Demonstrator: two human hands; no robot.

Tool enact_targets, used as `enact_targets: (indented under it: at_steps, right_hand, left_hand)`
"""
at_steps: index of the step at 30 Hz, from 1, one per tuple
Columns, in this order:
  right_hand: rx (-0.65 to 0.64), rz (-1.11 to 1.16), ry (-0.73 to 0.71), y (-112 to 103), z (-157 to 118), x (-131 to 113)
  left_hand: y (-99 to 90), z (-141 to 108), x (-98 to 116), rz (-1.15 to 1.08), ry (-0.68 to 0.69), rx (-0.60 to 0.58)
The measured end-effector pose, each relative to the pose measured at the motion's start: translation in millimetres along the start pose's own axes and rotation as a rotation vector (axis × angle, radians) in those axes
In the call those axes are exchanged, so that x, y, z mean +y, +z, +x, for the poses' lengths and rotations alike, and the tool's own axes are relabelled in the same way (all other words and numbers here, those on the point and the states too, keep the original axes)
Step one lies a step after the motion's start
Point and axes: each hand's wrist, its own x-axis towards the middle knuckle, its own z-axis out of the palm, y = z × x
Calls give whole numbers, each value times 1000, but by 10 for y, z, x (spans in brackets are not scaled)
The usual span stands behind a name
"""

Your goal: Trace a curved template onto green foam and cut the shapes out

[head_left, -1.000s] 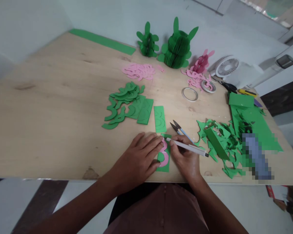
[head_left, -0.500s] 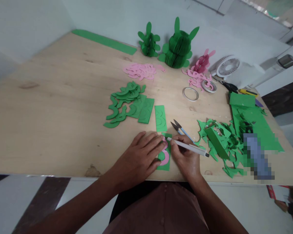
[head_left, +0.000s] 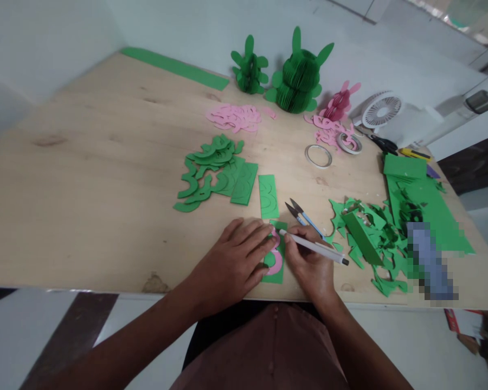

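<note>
Green card strip (head_left: pixel 274 279) lies on the bench (head_left: pixel 114 216) with a pink cutout (head_left: pixel 275 262) of curved outline flat on top, the strip's edges showing around it. The left hand (head_left: pixel 233 265) is laid flat, fingers straight and close together, fingertips resting on the cutout's left side. The right hand (head_left: pixel 311 265), just right of the cutout, is curled and pinches a white pen (head_left: pixel 317 247) between thumb and fingers. One pen end is at the cutout's upper right edge; whether it touches the strip is too small to tell. The black end points away from the cutout.

Beyond the cutout lies a green card (head_left: pixel 268 196) with curves drawn on it; snips (head_left: pixel 311 222) lie beyond the cutout and to its right. Farther off on that side, a tape roll (head_left: pixel 350 151) lies flat, pink scraps showing inside its ring.
</note>
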Motion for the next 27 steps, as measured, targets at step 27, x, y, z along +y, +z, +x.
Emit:
enact_targets:
  at_steps: [27]
  right_hand:
    - [-12,-32,-11,-30,15,-51]
  left_hand:
    - [-19,-3,-11,9,9,-35]
